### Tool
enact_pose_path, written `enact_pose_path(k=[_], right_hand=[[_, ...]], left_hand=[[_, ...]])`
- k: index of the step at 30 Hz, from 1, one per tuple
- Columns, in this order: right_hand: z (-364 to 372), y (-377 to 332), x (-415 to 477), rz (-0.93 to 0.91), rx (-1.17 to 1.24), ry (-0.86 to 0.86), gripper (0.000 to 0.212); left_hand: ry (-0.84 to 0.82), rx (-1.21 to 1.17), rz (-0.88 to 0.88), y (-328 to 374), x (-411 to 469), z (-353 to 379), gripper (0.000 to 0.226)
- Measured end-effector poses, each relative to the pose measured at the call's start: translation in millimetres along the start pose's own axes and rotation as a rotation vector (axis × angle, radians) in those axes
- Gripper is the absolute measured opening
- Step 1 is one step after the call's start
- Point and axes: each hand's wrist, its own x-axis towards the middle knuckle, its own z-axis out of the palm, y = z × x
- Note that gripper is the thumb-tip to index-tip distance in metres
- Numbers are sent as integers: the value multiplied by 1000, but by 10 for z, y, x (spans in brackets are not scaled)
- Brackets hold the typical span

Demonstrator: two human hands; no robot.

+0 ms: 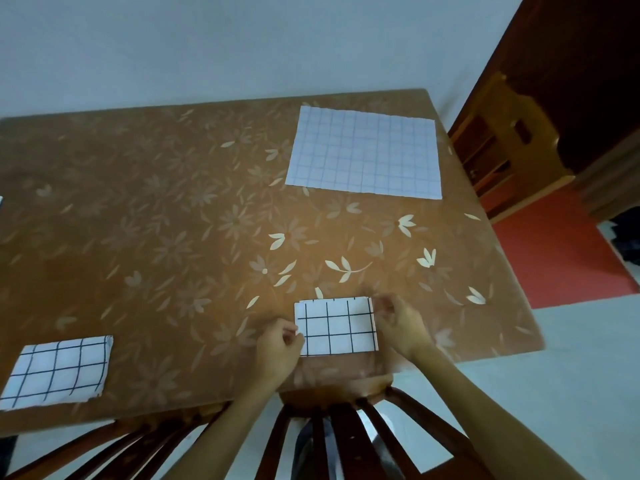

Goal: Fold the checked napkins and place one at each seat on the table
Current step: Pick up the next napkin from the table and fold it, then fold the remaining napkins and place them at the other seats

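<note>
Two napkins folded: your left hand (277,348) and right hand (401,327) pinch folded napkin (335,326) edges above chair (339,420); second folded napkin (57,370) far left of chair; unfolded napkin (363,150) across surface (156,220), yours next.

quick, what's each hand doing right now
Left hand: fingers curled, pinching the left edge of the folded napkin.
Right hand: blurred, at the napkin's right edge; grip cannot be told.

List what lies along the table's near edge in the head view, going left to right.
Folded checked napkin at the left corner → left hand → small folded checked napkin → right hand.
</note>
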Motion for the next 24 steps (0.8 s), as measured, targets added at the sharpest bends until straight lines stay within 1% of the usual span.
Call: enact_pose_path(k=[3, 6, 9, 12, 18, 21, 24], right_hand=[[-184, 130, -123, -43, 33, 21, 35], [-409, 326, -280, -65, 54, 41, 28], [-691, 605, -439, -82, 55, 79, 26], [-1052, 949, -613, -117, 27, 118, 25], [-1890, 1744, -973, -195, 39, 189, 36], [-2240, 2153, -1134, -166, 76, 223, 39], [-2503, 2529, -1256, -126, 120, 260, 42]], left_hand=[[-12, 34, 57, 229, -68, 86, 11], [-60, 88, 105, 507, -174, 247, 10], [-71, 168, 175, 821, -326, 496, 12], [-81, 216, 239, 1156, -535, 817, 9], [-102, 325, 338, 1906, -979, 1584, 12], [-116, 347, 381, 2271, -1180, 1955, 10], [-155, 414, 434, 2598, -1306, 2284, 3]])
